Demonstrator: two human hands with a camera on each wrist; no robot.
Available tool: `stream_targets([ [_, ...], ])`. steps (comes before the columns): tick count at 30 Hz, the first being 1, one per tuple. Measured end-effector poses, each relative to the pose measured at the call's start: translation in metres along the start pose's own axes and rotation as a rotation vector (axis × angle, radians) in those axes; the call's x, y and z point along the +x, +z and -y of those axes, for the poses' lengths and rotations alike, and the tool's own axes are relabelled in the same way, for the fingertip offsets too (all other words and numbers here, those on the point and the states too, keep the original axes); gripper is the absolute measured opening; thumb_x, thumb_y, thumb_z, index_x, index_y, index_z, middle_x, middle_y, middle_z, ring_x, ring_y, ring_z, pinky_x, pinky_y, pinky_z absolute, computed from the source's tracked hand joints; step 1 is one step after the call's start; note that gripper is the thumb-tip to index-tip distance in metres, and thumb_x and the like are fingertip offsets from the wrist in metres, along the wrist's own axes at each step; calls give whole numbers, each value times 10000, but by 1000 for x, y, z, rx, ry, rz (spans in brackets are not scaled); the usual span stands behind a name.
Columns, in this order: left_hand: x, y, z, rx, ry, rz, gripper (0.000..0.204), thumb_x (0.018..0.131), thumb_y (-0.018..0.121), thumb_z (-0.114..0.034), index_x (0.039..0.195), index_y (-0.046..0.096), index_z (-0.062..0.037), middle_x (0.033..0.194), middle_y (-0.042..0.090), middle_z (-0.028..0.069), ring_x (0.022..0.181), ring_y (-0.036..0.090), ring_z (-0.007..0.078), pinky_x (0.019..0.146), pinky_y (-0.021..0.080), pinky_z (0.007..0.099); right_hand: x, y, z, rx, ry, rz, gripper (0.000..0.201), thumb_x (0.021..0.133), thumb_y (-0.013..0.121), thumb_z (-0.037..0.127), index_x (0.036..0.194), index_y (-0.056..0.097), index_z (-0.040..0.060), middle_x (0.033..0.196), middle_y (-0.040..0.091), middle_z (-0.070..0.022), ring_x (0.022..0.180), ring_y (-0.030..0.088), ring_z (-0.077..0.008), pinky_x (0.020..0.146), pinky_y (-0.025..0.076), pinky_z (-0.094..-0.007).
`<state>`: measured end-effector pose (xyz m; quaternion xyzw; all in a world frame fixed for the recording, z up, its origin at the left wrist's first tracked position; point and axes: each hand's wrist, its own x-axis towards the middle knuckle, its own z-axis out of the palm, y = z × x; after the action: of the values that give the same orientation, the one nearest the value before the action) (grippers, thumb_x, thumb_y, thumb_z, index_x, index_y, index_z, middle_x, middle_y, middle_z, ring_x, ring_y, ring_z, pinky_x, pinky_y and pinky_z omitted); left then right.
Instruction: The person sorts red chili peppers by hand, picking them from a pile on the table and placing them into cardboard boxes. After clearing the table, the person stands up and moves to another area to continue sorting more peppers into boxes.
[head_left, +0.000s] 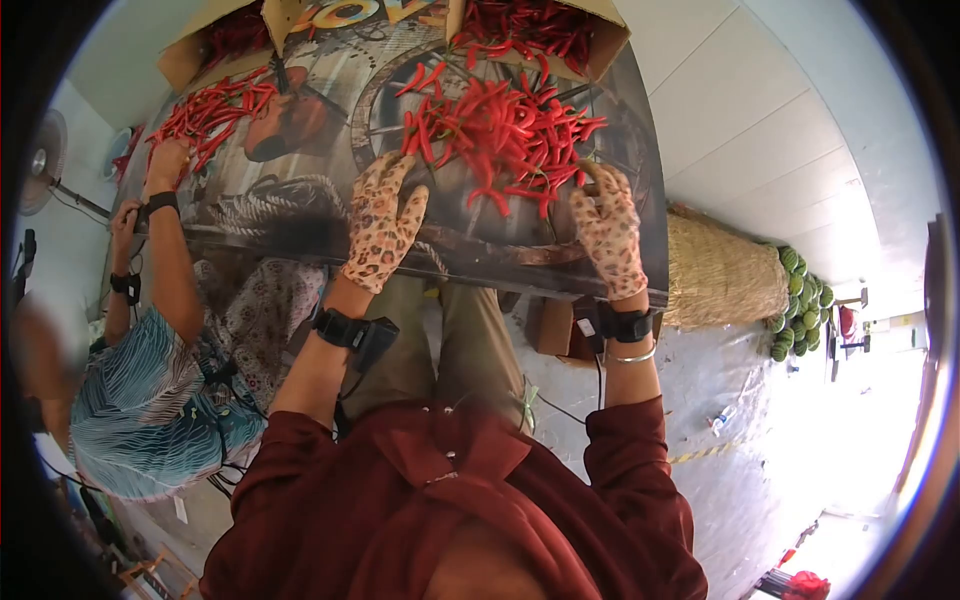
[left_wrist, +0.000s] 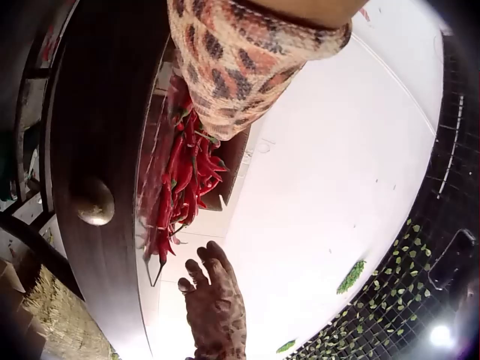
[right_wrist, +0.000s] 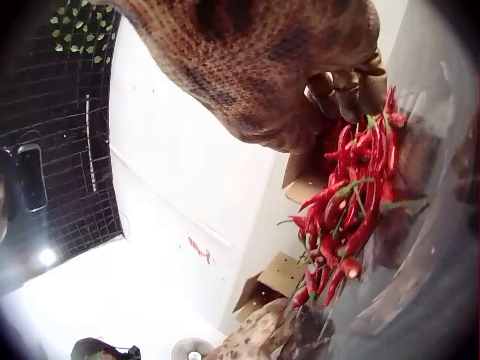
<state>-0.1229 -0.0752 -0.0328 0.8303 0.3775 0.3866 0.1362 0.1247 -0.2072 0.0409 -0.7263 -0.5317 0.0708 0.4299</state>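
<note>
Head view: listed one loose heap of red chili peppers (head_left: 500,130), lying on the printed tabletop (head_left: 330,62). Found somewhat blurred toward the middle, with lower layers hidden beneath the upper ones. Noted as slender, glossy, mostly gently curved and pointing every way, some with green stems, a few strayed toward the near side. Entered next the left hand (head_left: 382,222), gloved in leopard print, by the heap's near left side: fingers extended, thumb apart, grasping nothing. Found left fingers hidden behind the palm in the left wrist view. Entered likewise the right hand (head_left: 608,228), in matching print, by the right side: fingers apart and loosely bent, clasping nothing; could not make out any contact with the outermost peppers. Recorded behind the heap a cardboard box (head_left: 608,42), holding more chilies, cut off at the top. Recorded to the left a smaller heap (head_left: 220,110), partly covered by another person's hand (head_left: 170,160). Catalogued farther right a straw-coloured bundle (head_left: 722,265) and striped watermelons (head_left: 800,305), partly hidden by one another.
</note>
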Motion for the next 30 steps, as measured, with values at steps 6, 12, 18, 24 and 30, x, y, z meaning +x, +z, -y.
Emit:
stream_targets([
  [6,-1,0,1,10,5,-17,386,880,581,-208,1233,549,-56,1261,511,168,1166,461,340,1004,337,442,-5,54,12,-121,-248,123,450,799,636,170,1216,539,31,1238,503,-189,1150,493,-357,975,409,-397],
  [12,-4,8,13,1,-9,7,365,887,579,-189,1219,553,-41,1256,517,163,1156,476,318,986,360,415,2,95,24,-161,-313,177,466,807,623,214,1225,539,26,1294,473,-190,1174,476,-363,989,399,-400],
  [18,-5,17,22,-101,-34,9,337,893,576,-181,1193,563,-28,1248,522,155,1137,485,315,971,373,403,0,84,28,-87,-327,219,427,799,623,179,1199,557,45,1229,506,-176,1127,504,-352,947,422,-399],
  [24,-4,13,18,-112,-19,-52,294,829,612,-179,1086,628,-36,1176,582,147,1113,508,335,970,387,435,-11,46,3,-175,-167,102,337,785,618,152,1111,612,70,1103,570,-146,1037,551,-331,878,457,-397],
  [30,-6,8,17,-41,46,5,298,901,561,-174,1167,575,-41,1238,534,120,1125,494,294,970,365,406,-3,29,3,-312,-105,23,373,807,617,207,1157,586,84,1178,553,-148,1098,528,-332,908,447,-408],
])
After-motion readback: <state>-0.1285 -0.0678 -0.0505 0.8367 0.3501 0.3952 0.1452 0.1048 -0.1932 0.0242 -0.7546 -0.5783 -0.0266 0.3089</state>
